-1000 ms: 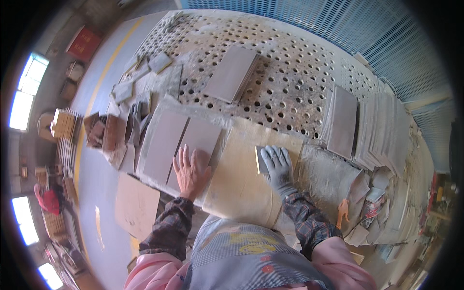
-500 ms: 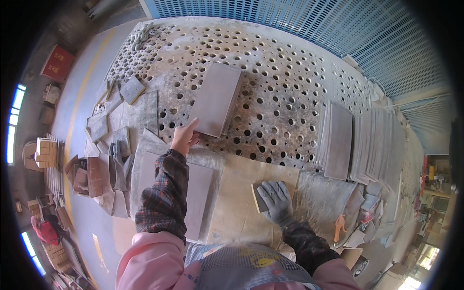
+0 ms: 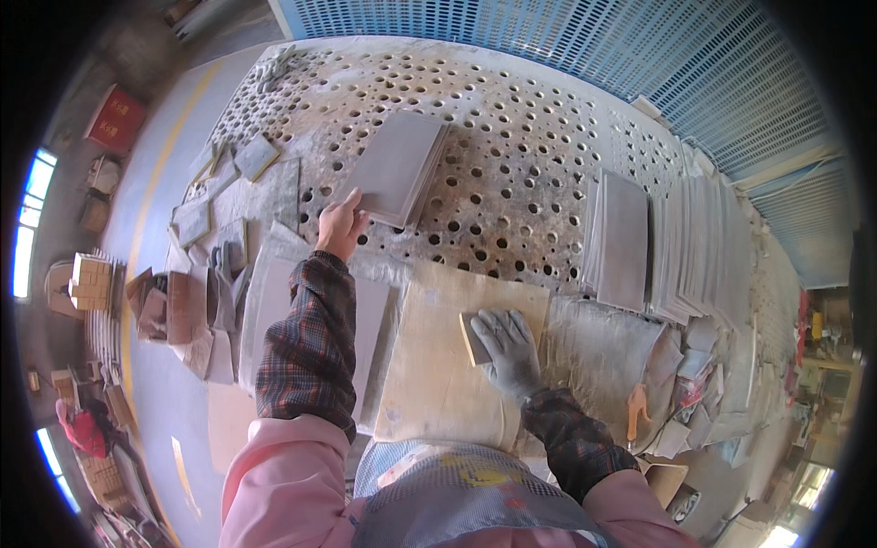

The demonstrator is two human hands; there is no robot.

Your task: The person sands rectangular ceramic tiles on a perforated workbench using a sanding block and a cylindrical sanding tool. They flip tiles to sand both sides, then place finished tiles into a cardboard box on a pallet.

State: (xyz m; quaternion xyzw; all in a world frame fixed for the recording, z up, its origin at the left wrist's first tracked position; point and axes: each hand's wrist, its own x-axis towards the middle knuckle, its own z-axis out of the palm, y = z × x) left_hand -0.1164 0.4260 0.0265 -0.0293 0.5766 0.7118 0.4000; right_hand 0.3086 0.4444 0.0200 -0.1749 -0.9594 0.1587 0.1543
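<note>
Hand L [image 3: 342, 226] at 1 panel stk [image 3: 395, 164]; hand R [image 3: 508, 354] on 1 pad [image 3: 471, 339]

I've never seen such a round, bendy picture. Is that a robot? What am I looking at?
No robot: these are a person's own two hands. The camera is worn on the person's head, looking down, and its wide fisheye lens bends straight edges. The bare left hand is at the near corner of a stack of flat grey panels; how firmly it grips, I can't tell. The right hand, in a grey glove, holds a yellow-edged flat block on a tan sheet. The stack lies on a worktable full of round holes. To the right are more grey panels and, nearer the person, an orange tool.
</note>
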